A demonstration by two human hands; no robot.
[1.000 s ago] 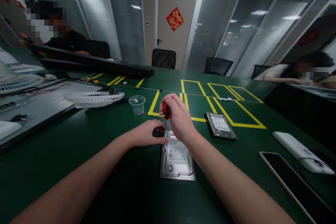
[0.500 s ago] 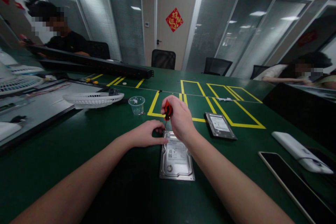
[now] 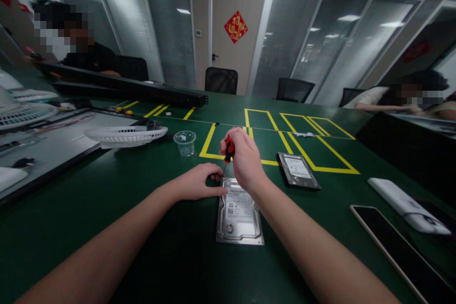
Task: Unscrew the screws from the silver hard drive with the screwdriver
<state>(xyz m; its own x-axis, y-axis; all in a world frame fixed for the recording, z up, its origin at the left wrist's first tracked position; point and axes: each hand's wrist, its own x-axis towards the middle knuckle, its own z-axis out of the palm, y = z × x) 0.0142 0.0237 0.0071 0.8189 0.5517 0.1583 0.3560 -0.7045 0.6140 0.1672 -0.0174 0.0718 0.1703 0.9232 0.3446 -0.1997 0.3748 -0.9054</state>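
Note:
A silver hard drive [image 3: 239, 216] lies label up on the green table in front of me. My right hand [image 3: 244, 159] is closed round a red and black screwdriver [image 3: 229, 149], its shaft slanting down to the drive's far left corner. My left hand [image 3: 199, 181] rests at that corner, thumb on the drive's left edge and fingers curled beside the screwdriver tip. Whether the fingertips pinch anything small is hidden. A second hard drive [image 3: 298, 171] lies to the right, apart from both hands.
A clear plastic cup [image 3: 185, 144] with small bits inside stands left of my hands. Beyond it lies a white fan guard [image 3: 126, 137]. On the right are a phone [image 3: 395, 251] and a white power bank [image 3: 406, 204]. Two people sit at the far left and right.
The screwdriver handle and the fingers of my right hand have turned slightly. My left hand and the hard drive hold their places.

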